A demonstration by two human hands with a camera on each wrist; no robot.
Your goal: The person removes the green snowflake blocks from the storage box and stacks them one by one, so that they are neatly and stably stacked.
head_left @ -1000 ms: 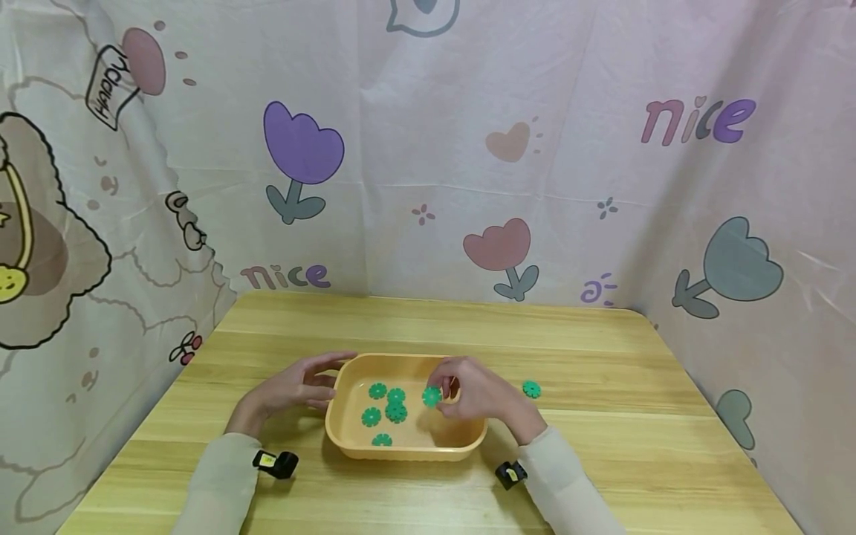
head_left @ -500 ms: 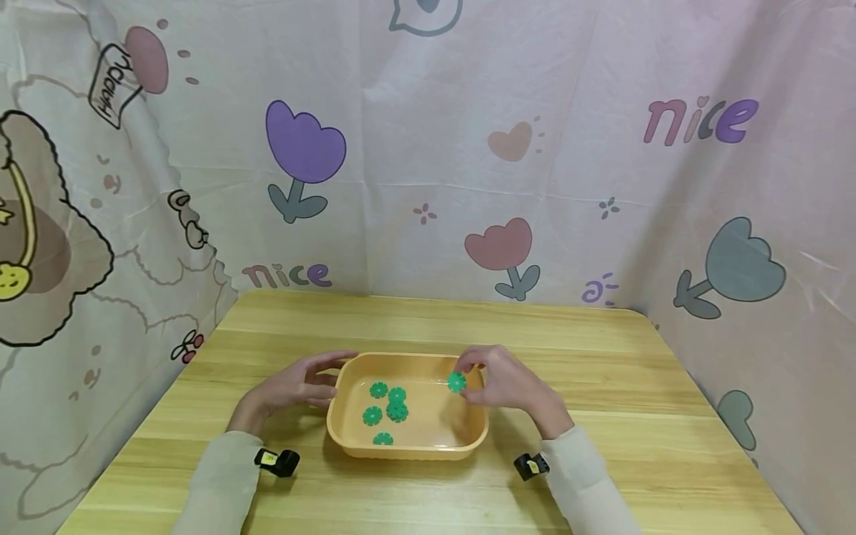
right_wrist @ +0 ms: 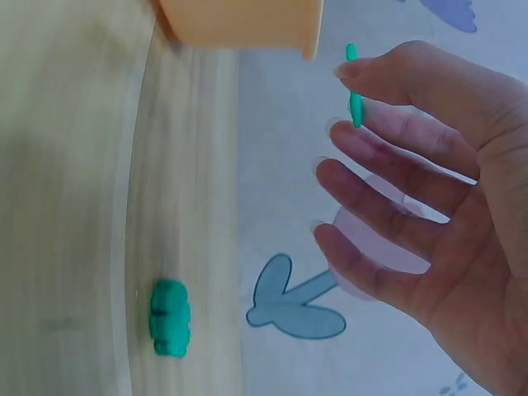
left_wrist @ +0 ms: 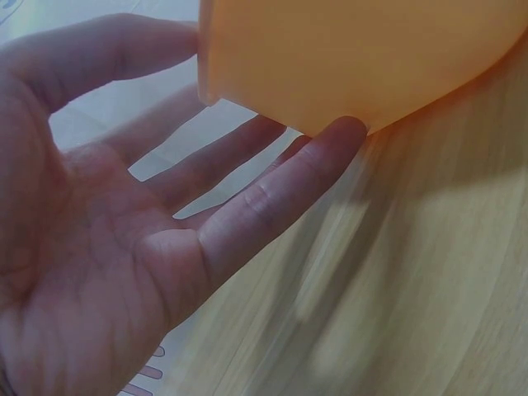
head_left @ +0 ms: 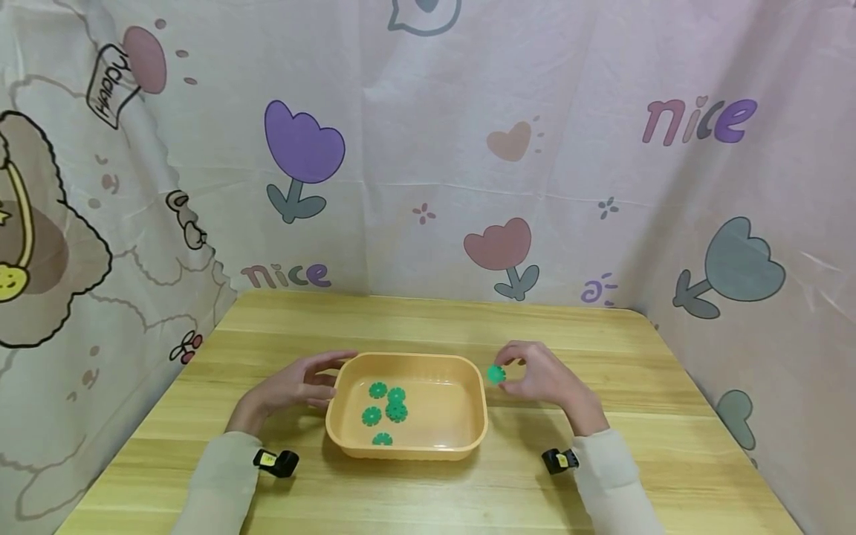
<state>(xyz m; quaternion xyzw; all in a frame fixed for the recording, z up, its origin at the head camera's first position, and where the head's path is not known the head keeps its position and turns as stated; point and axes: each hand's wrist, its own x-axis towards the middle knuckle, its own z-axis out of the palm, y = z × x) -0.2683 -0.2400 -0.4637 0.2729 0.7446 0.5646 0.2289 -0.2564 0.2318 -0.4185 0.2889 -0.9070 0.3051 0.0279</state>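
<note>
My right hand [head_left: 547,377] pinches a green notched disc [head_left: 495,374] between thumb and fingertips, just right of the yellow plastic bin [head_left: 435,454]. The right wrist view shows the disc edge-on, above the table. Several more green discs [head_left: 371,416] lie in the left half of the bin, two of them overlapping. My left hand [head_left: 292,388] rests against the bin's left end. Seen from the left wrist, its thumb meets the rim while the fairly straight fingers [left_wrist: 272,190] touch the wall lower down.
A thick green notched piece [right_wrist: 170,318] lies on the wooden table [head_left: 428,498] in the right wrist view; in the head view my right hand hides it. A printed curtain [head_left: 401,148] hangs behind the table and along its sides.
My right hand has moved right with the green disc, from over the bin's inside to beyond its right rim. The left hand and the bin have stayed put.
</note>
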